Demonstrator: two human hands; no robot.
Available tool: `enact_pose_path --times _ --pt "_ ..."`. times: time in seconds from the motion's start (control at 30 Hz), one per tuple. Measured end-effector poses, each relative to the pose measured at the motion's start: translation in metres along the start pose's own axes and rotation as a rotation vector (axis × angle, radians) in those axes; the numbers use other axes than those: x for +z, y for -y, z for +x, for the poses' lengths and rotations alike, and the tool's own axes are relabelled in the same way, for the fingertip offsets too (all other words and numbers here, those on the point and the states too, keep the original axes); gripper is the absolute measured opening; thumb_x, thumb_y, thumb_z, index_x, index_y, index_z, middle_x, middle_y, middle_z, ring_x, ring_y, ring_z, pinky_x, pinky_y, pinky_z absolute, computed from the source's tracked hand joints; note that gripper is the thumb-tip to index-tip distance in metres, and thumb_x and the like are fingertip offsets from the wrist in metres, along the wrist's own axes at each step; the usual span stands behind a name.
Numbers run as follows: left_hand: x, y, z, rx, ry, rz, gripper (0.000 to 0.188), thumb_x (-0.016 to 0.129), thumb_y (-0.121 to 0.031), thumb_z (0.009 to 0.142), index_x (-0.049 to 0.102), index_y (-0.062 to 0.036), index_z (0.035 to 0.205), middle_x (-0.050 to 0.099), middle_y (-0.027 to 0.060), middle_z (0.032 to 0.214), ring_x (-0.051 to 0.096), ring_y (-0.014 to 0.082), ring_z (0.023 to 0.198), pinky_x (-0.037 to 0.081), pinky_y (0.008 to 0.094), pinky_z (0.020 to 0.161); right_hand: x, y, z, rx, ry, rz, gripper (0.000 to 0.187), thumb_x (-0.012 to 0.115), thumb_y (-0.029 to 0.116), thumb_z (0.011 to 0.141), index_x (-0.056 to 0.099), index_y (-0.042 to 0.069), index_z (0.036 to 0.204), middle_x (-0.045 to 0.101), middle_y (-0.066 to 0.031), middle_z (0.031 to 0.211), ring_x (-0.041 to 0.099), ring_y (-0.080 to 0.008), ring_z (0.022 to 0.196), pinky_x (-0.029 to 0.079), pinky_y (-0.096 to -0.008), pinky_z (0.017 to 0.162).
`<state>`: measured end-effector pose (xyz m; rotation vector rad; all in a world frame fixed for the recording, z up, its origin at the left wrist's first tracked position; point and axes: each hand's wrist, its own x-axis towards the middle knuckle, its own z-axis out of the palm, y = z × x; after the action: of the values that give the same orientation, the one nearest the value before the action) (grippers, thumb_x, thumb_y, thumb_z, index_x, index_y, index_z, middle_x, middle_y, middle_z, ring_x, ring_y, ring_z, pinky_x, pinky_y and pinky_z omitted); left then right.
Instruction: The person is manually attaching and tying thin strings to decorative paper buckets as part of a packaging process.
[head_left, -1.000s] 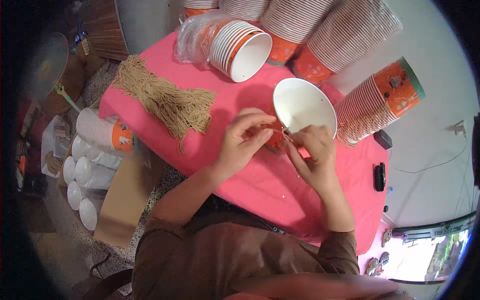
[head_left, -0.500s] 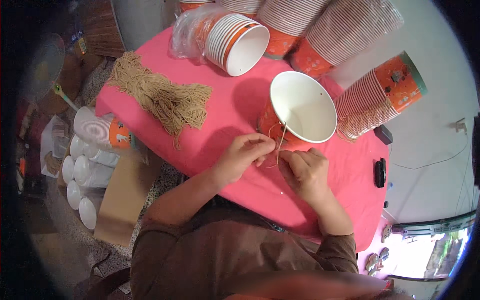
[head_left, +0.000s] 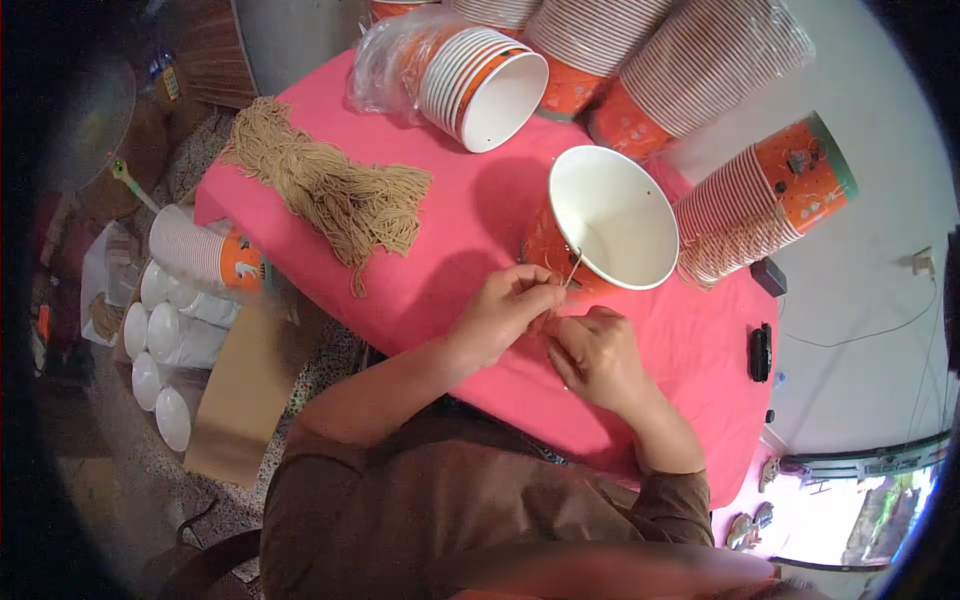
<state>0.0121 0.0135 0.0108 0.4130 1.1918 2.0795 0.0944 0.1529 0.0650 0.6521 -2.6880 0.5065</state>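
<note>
At the far left, off the table (head_left: 700,360), white cups (head_left: 160,340) lie on the floor beside a flat piece of cardboard (head_left: 240,390), and a short stack of orange cups (head_left: 205,255) lies on its side at the table's left corner. Next comes a bundle of tan string (head_left: 335,190), spread on the pink cloth well apart from the hands, its long axis running from upper left to lower right. Behind it a bagged stack of cups (head_left: 470,85) lies with its open mouths facing the person. In the middle, the left hand (head_left: 505,310) is pinched shut on a short piece of string (head_left: 572,268) that rises up and to the right to the near rim of the single open cup (head_left: 610,215), which stands tilted toward the camera just beyond both hands. The left hand is the one nearer the cup's rim. The right hand (head_left: 595,355) lies just beside the left, slightly lower and closer to the body, its fingers curled inward; whether it also grips the string cannot be told. Nothing stands between the hands and the cup. To the right, another stack of orange cups (head_left: 770,200) lies on its side, near the open cup, with more stacks behind, and a small dark object (head_left: 761,352) rests near the table's right edge.
</note>
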Motion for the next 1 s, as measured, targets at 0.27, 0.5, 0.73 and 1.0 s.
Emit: enact_pose_path --times 0.27,0.5,0.73,1.0 --pt "-0.008 -0.014 0.016 -0.070 0.013 -0.150 0.017 0.065 -0.021 0.089 0.061 -0.0058 0.094 0.060 -0.0010 0.080 0.048 0.0018 0.063 0.035 0.0179 0.051 0.016 0.003 -0.010 -0.100 0.217 0.374 0.008 0.065 0.011 0.075 0.059 0.009 0.080 0.055 -0.0111 0.061 0.057 -0.0306 0.055 0.043 -0.0429 0.050" --pt "-0.011 -0.028 0.025 -0.111 0.097 -0.043 0.016 0.066 -0.025 0.087 0.064 -0.0091 0.087 0.064 -0.0011 0.078 0.049 0.0022 0.062 0.032 0.0165 0.051 0.025 0.013 -0.013 -0.259 0.461 0.362 0.007 0.065 0.010 0.079 0.060 0.006 0.082 0.060 -0.0087 0.070 0.059 -0.0286 0.062 0.047 -0.0404 0.056" --pt "0.000 -0.027 0.032 -0.099 0.098 0.042 0.020 0.066 -0.025 0.087 0.066 -0.0071 0.095 0.067 0.0012 0.083 0.050 0.0020 0.061 0.034 0.0173 0.052 0.039 0.013 -0.015 -0.282 0.409 0.443 0.009 0.066 0.012 0.078 0.060 0.006 0.081 0.058 -0.0097 0.067 0.059 -0.0287 0.061 0.047 -0.0416 0.056" --pt "0.005 -0.025 0.029 -0.016 0.119 0.107 0.019 0.064 -0.021 0.090 0.065 -0.0022 0.095 0.066 0.0043 0.082 0.047 0.0022 0.060 0.035 0.0185 0.049 0.029 0.005 -0.017 -0.205 0.382 0.243 0.008 0.065 0.013 0.077 0.062 0.006 0.080 0.058 -0.0110 0.062 0.059 -0.0297 0.058 0.047 -0.0424 0.053"
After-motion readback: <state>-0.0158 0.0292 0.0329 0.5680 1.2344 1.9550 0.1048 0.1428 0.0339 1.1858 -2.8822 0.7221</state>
